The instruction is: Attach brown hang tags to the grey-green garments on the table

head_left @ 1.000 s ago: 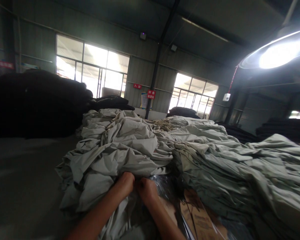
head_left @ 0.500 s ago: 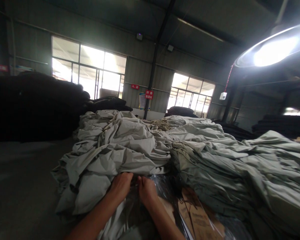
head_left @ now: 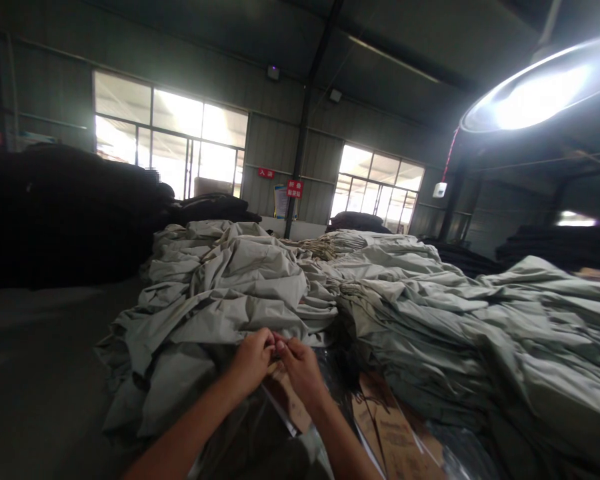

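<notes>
My left hand (head_left: pixel 253 360) and my right hand (head_left: pixel 300 367) meet fingertip to fingertip at the near edge of a big heap of pale grey-green cloth (head_left: pixel 240 293). Both pinch the top edge of a clear plastic bag (head_left: pixel 275 413) that they hold lifted off the pile, with a brown card (head_left: pixel 293 407) showing through it. More brown printed cardboard (head_left: pixel 390 440) under shiny plastic lies just right of my right forearm. A second stack of the same cloth (head_left: pixel 455 333) spreads to the right.
Dark fabric piles (head_left: pixel 65 213) rise at the left and another dark stack (head_left: pixel 560 247) at the far right. Bare grey floor (head_left: pixel 35 373) runs along the left. Bright windows (head_left: pixel 170 140) and a steel post (head_left: pixel 305 127) stand behind; a lamp (head_left: pixel 540 93) glares overhead.
My hands rose from low against the cloth and came together, lifting the plastic bag's edge. The view shifted slightly right and down.
</notes>
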Demonstrator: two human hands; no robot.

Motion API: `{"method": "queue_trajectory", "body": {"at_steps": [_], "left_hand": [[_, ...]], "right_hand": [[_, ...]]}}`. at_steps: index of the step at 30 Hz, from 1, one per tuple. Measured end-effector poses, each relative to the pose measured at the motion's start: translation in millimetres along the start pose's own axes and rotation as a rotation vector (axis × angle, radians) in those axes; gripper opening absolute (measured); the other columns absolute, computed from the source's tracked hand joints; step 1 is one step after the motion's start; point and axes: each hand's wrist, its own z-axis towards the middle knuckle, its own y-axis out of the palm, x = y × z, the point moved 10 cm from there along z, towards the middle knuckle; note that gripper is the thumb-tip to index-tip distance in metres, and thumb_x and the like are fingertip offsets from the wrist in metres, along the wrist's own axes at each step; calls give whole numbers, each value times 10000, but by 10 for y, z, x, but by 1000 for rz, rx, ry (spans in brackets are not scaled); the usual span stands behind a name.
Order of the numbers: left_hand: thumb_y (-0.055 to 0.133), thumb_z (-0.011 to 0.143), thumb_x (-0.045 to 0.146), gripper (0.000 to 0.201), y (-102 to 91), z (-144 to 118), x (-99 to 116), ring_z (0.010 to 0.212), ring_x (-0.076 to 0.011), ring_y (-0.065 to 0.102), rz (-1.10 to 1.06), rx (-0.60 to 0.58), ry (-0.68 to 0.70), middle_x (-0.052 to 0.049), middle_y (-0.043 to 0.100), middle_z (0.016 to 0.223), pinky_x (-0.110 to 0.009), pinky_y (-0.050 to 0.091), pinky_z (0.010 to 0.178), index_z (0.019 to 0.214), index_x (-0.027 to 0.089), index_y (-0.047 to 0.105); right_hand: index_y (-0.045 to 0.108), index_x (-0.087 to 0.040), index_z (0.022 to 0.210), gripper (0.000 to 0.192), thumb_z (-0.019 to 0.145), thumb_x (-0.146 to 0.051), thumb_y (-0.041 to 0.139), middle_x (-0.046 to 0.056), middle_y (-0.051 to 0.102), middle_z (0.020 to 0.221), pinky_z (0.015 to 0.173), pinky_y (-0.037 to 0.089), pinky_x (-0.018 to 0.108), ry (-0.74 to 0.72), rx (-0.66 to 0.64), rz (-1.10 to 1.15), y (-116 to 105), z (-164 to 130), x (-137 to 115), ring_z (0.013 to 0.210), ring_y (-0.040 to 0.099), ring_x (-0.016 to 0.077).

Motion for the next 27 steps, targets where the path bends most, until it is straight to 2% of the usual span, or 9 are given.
{"method": "queue_trajectory", "body": {"at_steps": [5,7,9,12,15,19,21,24,27], "left_hand": [[409,800,256,92,262,18,-150,501,-122,509,-378,-76,-84,60,514,548,-220,379,504,716,219,398],[438,763,268,90,286,32,-179,447,-106,469,-490,-92,-90,72,503,520,-212,355,466,704,218,393],[480,710,277,98,228,46,-205,433,-94,457,-550,-66,-96,67,526,531,-208,344,454,685,209,413],[520,657,303,131,119,48,-218,401,-83,439,-572,-21,-108,66,531,526,-209,326,432,698,193,462],[524,656,303,207,38,24,-165,371,-88,430,-579,25,-77,88,521,498,-210,307,418,822,195,463],[464,690,261,179,-51,-14,-26,449,-125,503,-506,89,30,83,538,499,-232,348,485,859,211,435],[461,685,243,117,-72,-21,21,527,-143,546,-436,98,68,64,560,518,-249,376,543,797,215,444],[467,684,248,62,-20,-13,35,503,-133,518,-403,42,95,57,550,512,-243,359,518,727,215,436],[458,713,294,141,162,-3,-8,391,-89,403,-552,-103,80,79,506,510,-212,281,419,820,205,437]], "right_hand": [[717,-183,984,383,773,-435,522,46,574,725,664,458,282,-44,57,53,-81,18,47,710,536,169],[719,-173,971,381,717,-423,582,48,593,715,635,459,285,7,44,169,-88,29,122,680,542,168],[723,-171,942,367,669,-398,629,54,625,734,625,463,287,62,49,292,-99,37,189,671,559,170],[733,-180,889,310,645,-352,646,53,644,740,653,469,295,26,113,339,-169,46,157,689,581,176],[730,-182,847,271,617,-307,658,44,654,727,662,470,294,-45,190,340,-238,37,84,698,597,180],[669,-183,867,310,566,-255,683,0,648,633,547,443,254,-9,203,424,-222,24,121,563,580,152],[651,-181,756,192,571,-233,669,-12,628,577,497,407,231,-7,215,407,-241,15,126,512,549,135],[633,-182,591,34,586,-207,656,-14,603,537,508,391,226,-33,247,307,-305,8,93,521,523,127],[638,-180,575,88,565,-238,703,-18,599,539,532,399,231,-24,187,404,-269,28,88,526,518,119]]}}
